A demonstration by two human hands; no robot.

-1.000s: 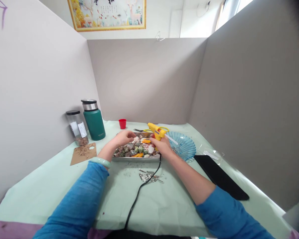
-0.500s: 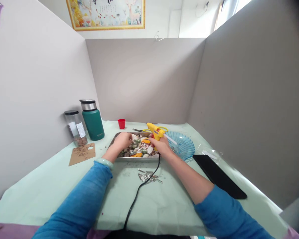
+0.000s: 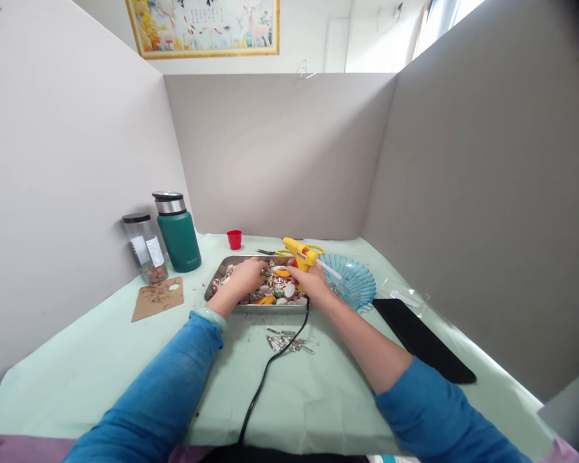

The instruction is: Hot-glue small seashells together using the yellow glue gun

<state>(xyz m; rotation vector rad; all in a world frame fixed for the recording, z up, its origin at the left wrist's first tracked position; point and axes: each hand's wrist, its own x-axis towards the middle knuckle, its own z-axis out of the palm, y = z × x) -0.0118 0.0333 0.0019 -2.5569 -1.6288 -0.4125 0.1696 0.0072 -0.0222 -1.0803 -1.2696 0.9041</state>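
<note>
My right hand is wrapped round the grip of a yellow hot glue gun, a white glue stick jutting from its back. The gun is held above the right end of a metal tray filled with seashells, mostly white, green and orange. Over the tray's middle my left hand reaches down, fingers bent together among the shells. Its fingertips are partly hidden, so what they pinch cannot be made out. A black cord runs from the gun toward me.
Small metal clips lie before the tray. A blue glass plate and a black slab are to the right. Scissors and a red cup stand behind; a green bottle, jar and brown card sit left.
My left hand has moved right and lower over the shells, uncovering the tray's left end. My right hand with the hot glue gun has stayed nearly still.
</note>
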